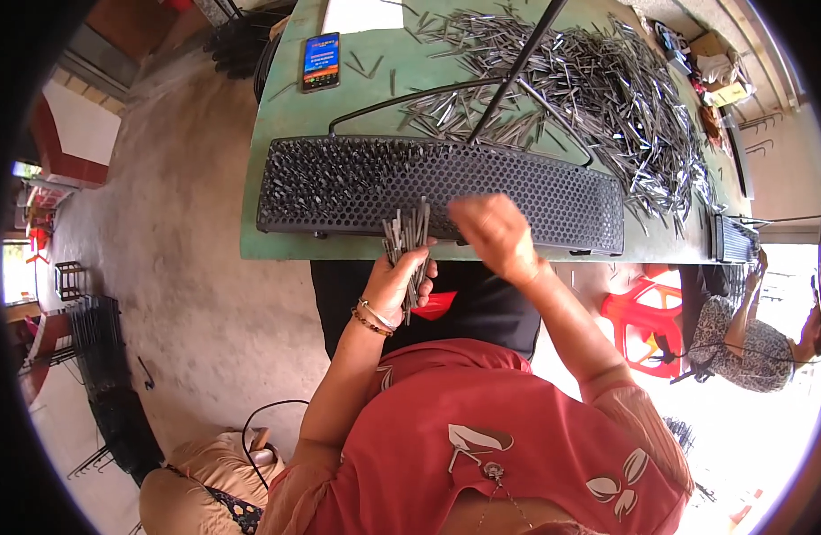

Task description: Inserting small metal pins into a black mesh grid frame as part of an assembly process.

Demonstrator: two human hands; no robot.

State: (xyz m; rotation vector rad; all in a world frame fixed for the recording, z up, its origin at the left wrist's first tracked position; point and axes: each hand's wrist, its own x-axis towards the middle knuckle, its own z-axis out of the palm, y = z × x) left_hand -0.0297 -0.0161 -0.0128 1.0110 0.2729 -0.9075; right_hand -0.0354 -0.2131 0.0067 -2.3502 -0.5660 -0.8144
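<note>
My left hand (pixel 400 278) is closed round an upright bundle of thin grey metal strips (pixel 409 234), just in front of the table edge. To its right, my right hand (pixel 498 234) has its fingers curled together over the front of a long black perforated panel (pixel 553 196). Motion blurs the fingertips, and anything between them is too unclear to name. Many small strips stand in the panel's holes toward its left end; holes toward the right end are bare. Black bent rods (pixel 410 96) rise behind the panel.
The green table (pixel 281 116) bears a large heap of loose metal strips (pixel 642 116) and a phone (pixel 321 62). Right of me are a red stool (pixel 647 308), another black panel (pixel 733 239) and a co-worker in patterned clothes (pixel 740 348). Black racks (pixel 116 357) stand at left.
</note>
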